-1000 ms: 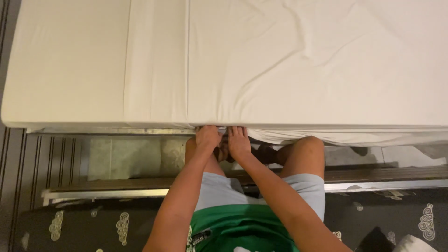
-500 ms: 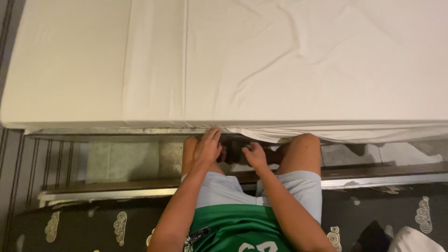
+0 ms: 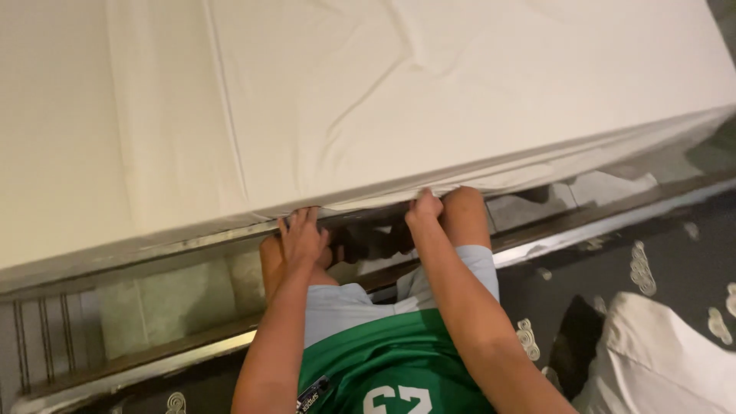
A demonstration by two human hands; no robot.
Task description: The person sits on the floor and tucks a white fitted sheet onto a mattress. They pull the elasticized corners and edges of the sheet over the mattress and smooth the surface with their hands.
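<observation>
A white sheet (image 3: 399,100) covers the mattress that fills the upper part of the view. My left hand (image 3: 303,238) lies with fingers spread just under the mattress edge, pressing at the sheet's lower hem. My right hand (image 3: 424,207) is closed in a fist on the hanging edge of the sheet (image 3: 491,182), further right along the same side. Both my knees are pushed against the bed base below the mattress, and my forearms reach forward from my green shirt (image 3: 383,368).
A bed frame rail (image 3: 598,222) runs diagonally below the mattress. A dark patterned carpet (image 3: 659,261) lies at the right. White fabric (image 3: 667,360) is heaped at the lower right. A slatted base (image 3: 46,345) shows at the lower left.
The view has swung so the bed edge runs diagonally. My right hand moved right and up, closing on the sheet's edge. My left hand stayed under the mattress edge.
</observation>
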